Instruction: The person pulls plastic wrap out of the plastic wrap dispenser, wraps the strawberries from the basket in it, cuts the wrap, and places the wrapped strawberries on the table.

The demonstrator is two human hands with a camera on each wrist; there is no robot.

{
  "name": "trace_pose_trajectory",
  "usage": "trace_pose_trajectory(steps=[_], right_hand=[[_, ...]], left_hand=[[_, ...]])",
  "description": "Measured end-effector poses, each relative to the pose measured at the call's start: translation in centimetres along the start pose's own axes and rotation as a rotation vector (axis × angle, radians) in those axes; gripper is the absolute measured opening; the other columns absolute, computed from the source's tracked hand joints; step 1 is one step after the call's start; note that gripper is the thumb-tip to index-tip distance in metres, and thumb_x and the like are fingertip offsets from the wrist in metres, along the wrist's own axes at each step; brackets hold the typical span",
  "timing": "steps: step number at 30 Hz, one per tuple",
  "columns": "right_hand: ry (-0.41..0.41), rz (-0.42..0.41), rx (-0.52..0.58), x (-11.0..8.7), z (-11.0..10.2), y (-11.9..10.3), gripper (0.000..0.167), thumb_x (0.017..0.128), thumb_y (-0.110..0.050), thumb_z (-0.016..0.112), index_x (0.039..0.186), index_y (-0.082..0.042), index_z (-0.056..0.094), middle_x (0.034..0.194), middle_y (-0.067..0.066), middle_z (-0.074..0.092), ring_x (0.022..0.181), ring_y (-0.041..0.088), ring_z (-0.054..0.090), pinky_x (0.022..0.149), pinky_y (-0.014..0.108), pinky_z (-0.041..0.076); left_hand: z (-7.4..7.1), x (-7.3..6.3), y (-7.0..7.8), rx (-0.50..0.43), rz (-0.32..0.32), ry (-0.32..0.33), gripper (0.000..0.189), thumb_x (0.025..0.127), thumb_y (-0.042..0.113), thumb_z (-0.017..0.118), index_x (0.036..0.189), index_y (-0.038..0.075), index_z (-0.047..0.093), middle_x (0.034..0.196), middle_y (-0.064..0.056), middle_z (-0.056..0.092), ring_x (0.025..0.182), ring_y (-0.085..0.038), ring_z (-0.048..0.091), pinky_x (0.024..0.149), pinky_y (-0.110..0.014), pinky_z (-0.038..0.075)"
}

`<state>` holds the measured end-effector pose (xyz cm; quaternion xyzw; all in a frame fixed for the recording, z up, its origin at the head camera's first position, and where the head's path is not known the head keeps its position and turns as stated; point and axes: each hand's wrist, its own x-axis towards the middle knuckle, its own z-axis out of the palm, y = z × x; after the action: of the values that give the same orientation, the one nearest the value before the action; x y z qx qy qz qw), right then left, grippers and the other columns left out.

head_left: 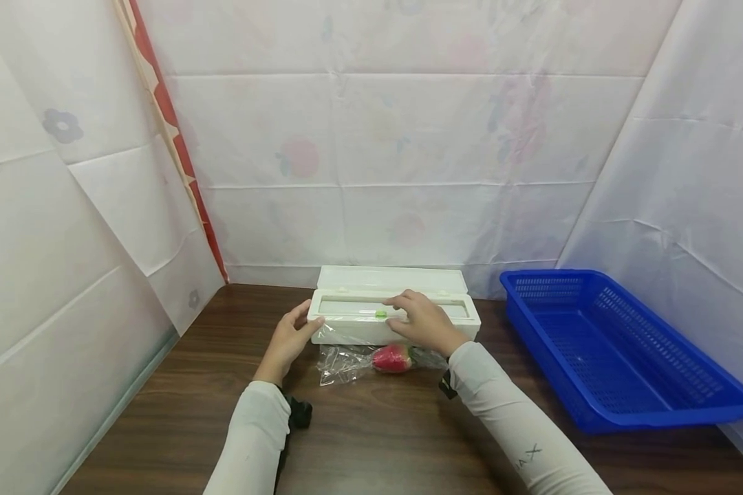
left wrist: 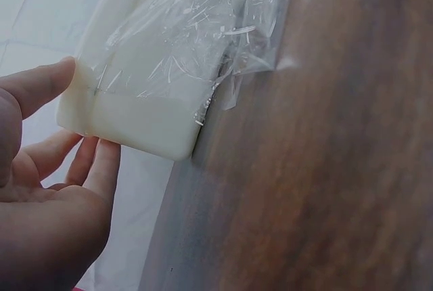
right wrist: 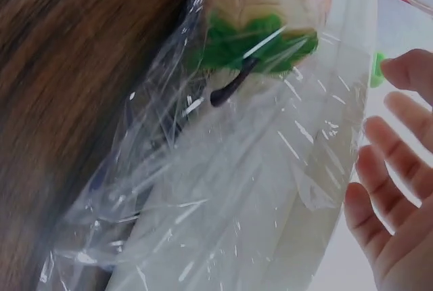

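Observation:
A white cling film dispenser (head_left: 359,333) stands on the table with its lid (head_left: 391,280) raised at the back. On its top rail sits a small green slide cutter (head_left: 380,314). My left hand (head_left: 287,342) grips the dispenser's left end, thumb on the top edge and fingers against the end face. Over the rail, my right hand (head_left: 424,322) holds its fingers apart beside the cutter; contact is unclear. Clear film (left wrist: 162,54) hangs down the dispenser's front. A red fruit (head_left: 391,358) with green leaves (right wrist: 254,42) and a dark stem (right wrist: 233,84) lies in front, covered by film.
A blue plastic basket (head_left: 541,357) stands on the right side of the brown wood-grain table (head_left: 371,440). White patterned sheets (head_left: 408,137) enclose the back and both sides. A red strip (head_left: 179,148) runs down the left rear corner.

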<state>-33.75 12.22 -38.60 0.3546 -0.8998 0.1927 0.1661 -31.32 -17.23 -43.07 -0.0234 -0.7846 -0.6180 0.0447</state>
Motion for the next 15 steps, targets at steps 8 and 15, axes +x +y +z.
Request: trace_pose_trajectory(steps=[8,15], right_hand=[[0.1,-0.027,0.097,0.5,0.5,-1.0,0.029,0.087,-0.018,0.08,0.111,-0.003,0.071,0.1,0.008,0.066,0.092,0.022,0.064,0.077,0.032,0.055],[0.1,0.011,0.055,0.9,1.4,-1.7,0.026,0.087,-0.019,0.081,0.106,-0.005,0.072,0.094,0.006,0.064,0.088,0.02,0.063,0.078,0.031,0.054]], left_hand=[[0.2,-0.3,-0.1,0.002,0.029,0.011,0.073,0.099,0.029,0.066,0.156,0.001,0.029,0.149,-0.025,0.042,0.135,-0.038,0.042,0.109,-0.054,0.036],[0.2,-0.2,-0.2,0.011,0.037,0.005,0.072,0.1,0.029,0.065,0.157,0.002,0.029,0.149,-0.024,0.043,0.135,-0.037,0.043,0.11,-0.054,0.036]])
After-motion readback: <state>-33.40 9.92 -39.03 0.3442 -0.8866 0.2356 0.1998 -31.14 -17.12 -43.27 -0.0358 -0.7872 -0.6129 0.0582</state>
